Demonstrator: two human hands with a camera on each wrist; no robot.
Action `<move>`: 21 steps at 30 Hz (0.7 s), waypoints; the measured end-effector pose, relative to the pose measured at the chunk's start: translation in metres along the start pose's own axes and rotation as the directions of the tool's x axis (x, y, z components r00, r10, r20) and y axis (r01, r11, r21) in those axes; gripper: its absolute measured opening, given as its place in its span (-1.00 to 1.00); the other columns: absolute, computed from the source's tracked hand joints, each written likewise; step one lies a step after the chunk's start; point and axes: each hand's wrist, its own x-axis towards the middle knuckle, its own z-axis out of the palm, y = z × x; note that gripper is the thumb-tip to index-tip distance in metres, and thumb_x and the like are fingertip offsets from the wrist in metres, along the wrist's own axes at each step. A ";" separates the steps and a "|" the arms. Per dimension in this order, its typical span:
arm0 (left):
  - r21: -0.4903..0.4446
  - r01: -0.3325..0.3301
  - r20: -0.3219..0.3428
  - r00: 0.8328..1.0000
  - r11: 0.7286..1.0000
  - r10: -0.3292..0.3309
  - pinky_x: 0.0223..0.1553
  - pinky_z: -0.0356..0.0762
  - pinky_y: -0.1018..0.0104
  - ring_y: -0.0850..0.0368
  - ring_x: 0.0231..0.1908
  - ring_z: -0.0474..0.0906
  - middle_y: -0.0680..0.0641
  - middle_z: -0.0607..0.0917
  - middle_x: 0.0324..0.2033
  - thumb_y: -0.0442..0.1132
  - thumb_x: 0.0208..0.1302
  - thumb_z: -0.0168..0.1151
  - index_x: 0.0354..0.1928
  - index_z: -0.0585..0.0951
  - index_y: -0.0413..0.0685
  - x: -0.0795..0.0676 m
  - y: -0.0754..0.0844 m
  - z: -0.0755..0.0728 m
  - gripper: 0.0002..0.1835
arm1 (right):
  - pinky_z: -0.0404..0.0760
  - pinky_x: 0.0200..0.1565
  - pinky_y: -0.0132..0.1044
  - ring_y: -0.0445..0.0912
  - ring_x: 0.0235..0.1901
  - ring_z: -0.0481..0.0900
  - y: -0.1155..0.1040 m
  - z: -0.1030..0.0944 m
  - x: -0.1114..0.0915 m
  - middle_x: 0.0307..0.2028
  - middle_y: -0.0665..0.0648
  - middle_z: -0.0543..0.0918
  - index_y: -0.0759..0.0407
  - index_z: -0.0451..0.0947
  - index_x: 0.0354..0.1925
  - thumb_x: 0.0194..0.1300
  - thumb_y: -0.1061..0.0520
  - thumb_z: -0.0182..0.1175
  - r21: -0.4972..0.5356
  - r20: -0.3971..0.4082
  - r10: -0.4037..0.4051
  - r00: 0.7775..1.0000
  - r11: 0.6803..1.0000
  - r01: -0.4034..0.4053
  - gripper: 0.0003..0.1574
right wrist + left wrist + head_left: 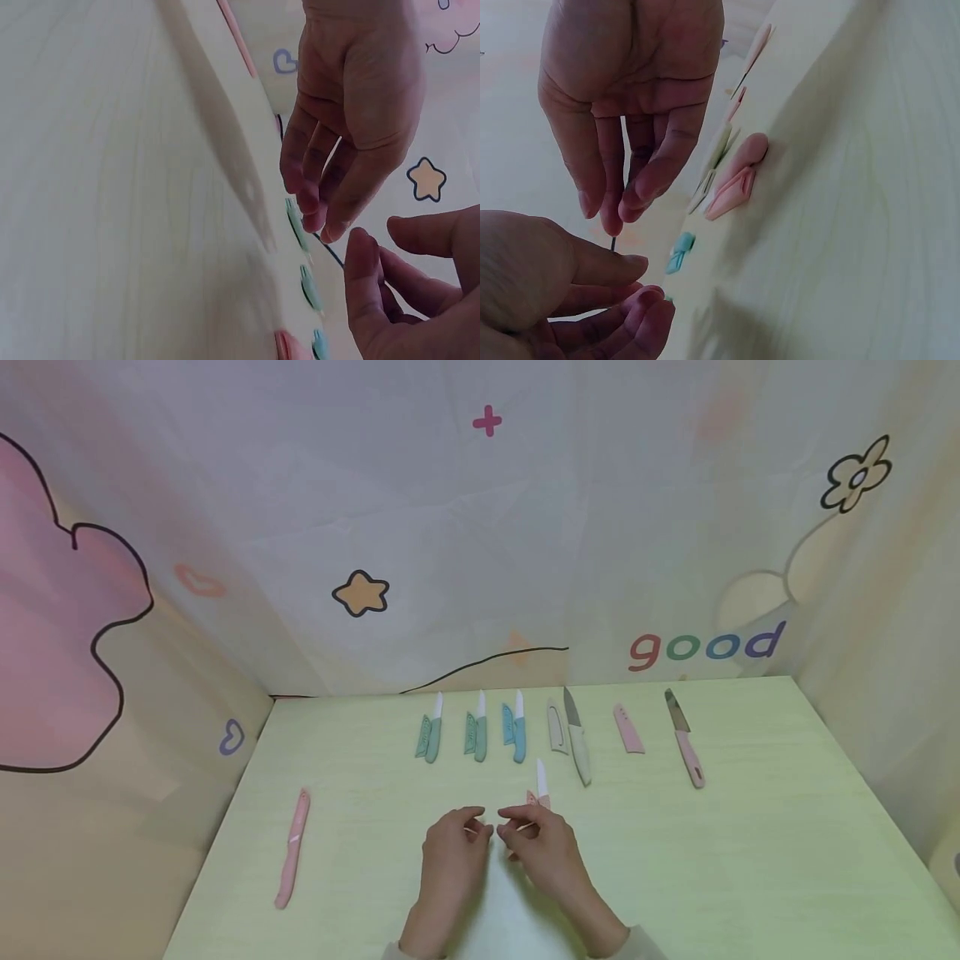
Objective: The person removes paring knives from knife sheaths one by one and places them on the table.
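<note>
Above the front middle of the table, my left hand [453, 852] and right hand [546, 852] face each other with fingertips a short gap apart. Both have loosely bent fingers, with nothing between them. A small pink-handled paring knife [542, 778] with a white blade lies just beyond my right hand, which covers part of it. Beside it is its pink sheath [531, 798], partly hidden too. In the left wrist view, the pink handle [742, 159] and the sheath [732, 196] lie side by side on the table, below the hands.
Along the back lie two green paring knives [434, 739] [481, 735] and a blue one [519, 735], each beside its sheath. Further right are a pale grey knife [579, 747] with its sheath [557, 727], a pink sheath [628, 729] and a pink-handled knife [690, 756]. A pink knife [292, 852] lies left.
</note>
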 end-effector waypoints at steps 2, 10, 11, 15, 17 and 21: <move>0.001 0.007 -0.003 1.000 1.000 -0.007 -0.33 0.66 0.30 0.24 -0.37 0.69 0.06 0.75 -0.38 -0.33 0.24 0.43 -0.02 0.77 -0.14 -0.002 -0.004 -0.004 -0.74 | 0.79 -0.35 -0.21 0.00 -0.44 0.75 -0.002 0.005 -0.002 -0.29 0.18 0.74 0.37 0.69 0.05 0.32 0.30 0.31 0.058 0.050 0.008 0.999 0.998 -0.011 -0.66; -0.006 0.072 0.006 0.997 0.997 -0.072 -0.27 0.69 0.24 0.24 -0.31 0.71 0.06 0.77 -0.33 -0.35 0.24 0.40 0.02 0.76 -0.12 -0.007 -0.015 -0.018 -0.71 | 0.82 -0.20 -0.08 0.10 -0.28 0.77 -0.005 0.025 -0.005 -0.16 0.28 0.74 0.44 0.62 0.13 0.35 0.30 0.30 0.190 0.208 -0.014 0.978 0.981 -0.026 -0.59; -0.006 0.073 0.004 0.997 0.997 -0.073 -0.27 0.69 0.23 0.23 -0.32 0.71 0.06 0.78 -0.32 -0.36 0.24 0.41 0.03 0.76 -0.13 -0.008 -0.017 -0.020 -0.70 | 0.82 -0.19 -0.08 0.08 -0.27 0.77 -0.005 0.028 -0.005 -0.15 0.29 0.74 0.44 0.62 0.14 0.35 0.29 0.30 0.198 0.218 -0.018 0.976 0.980 -0.026 -0.58; -0.007 0.101 -0.004 0.995 0.995 -0.101 -0.26 0.68 0.22 0.24 -0.31 0.70 0.06 0.77 -0.31 -0.37 0.23 0.42 0.04 0.76 -0.12 -0.012 -0.024 -0.029 -0.68 | 0.81 -0.17 -0.10 0.02 -0.24 0.76 -0.004 0.040 -0.006 -0.12 0.32 0.74 0.45 0.61 0.15 0.34 0.29 0.29 0.214 0.250 -0.046 0.967 0.977 -0.009 -0.56; 0.000 0.116 -0.005 0.993 0.993 -0.116 -0.26 0.68 0.21 0.24 -0.30 0.70 0.06 0.77 -0.30 -0.37 0.23 0.41 0.06 0.75 -0.11 -0.014 -0.028 -0.034 -0.67 | 0.81 -0.16 -0.13 0.03 -0.21 0.76 -0.005 0.046 -0.006 -0.10 0.35 0.73 0.46 0.60 0.15 0.33 0.30 0.29 0.220 0.268 -0.060 0.962 0.975 0.000 -0.56; 0.022 0.163 -0.015 0.987 0.986 -0.163 -0.22 0.69 0.16 0.20 -0.26 0.72 0.04 0.78 -0.26 -0.37 0.26 0.38 0.09 0.74 -0.12 -0.018 -0.037 -0.047 -0.66 | 0.79 -0.19 -0.27 0.02 -0.16 0.76 -0.003 0.060 -0.007 -0.08 0.35 0.72 0.45 0.59 0.16 0.32 0.32 0.30 0.222 0.315 -0.073 0.946 0.975 0.002 -0.54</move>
